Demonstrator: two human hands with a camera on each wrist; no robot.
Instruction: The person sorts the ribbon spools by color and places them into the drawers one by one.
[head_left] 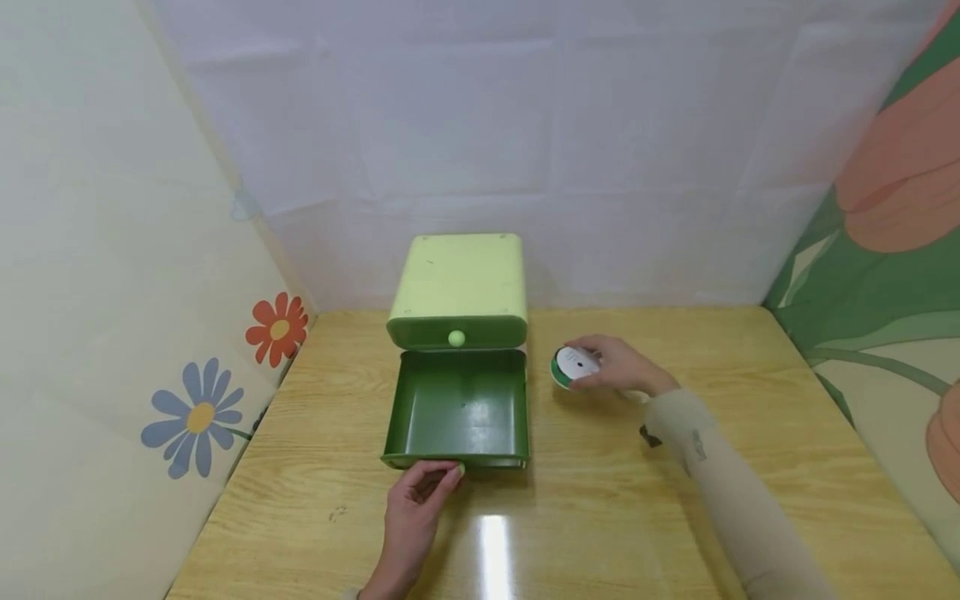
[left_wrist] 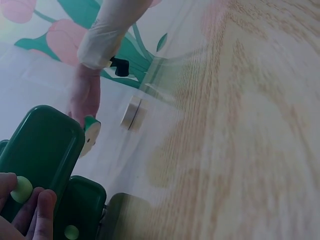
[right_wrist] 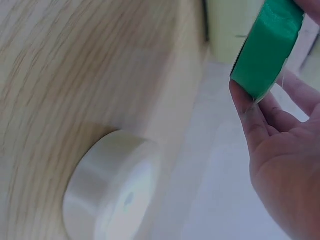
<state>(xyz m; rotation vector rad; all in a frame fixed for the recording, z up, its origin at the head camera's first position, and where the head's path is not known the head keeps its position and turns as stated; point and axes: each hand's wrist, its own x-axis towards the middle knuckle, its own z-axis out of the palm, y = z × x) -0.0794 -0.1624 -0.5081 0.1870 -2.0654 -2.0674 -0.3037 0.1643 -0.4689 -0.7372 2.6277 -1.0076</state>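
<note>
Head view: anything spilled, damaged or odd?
No spill visible. Odd: a short dark mark atop the light-green boxy cabinet and a dark smudge on the yellowish wooden table, front left. Both interrupt plainer surfaces; dirt or damage, can't tell.

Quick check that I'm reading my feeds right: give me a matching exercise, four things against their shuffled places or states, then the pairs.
Things:
1. Green spool
2. Upper drawer
3. White spool
4. Lower drawer

Places or states:
A. Pulled out, its knob held by the left fingers
B. Resting on the table
C. Held in the right fingers
D. Closed

Pairs: 1-C, 2-D, 3-B, 4-A
</note>
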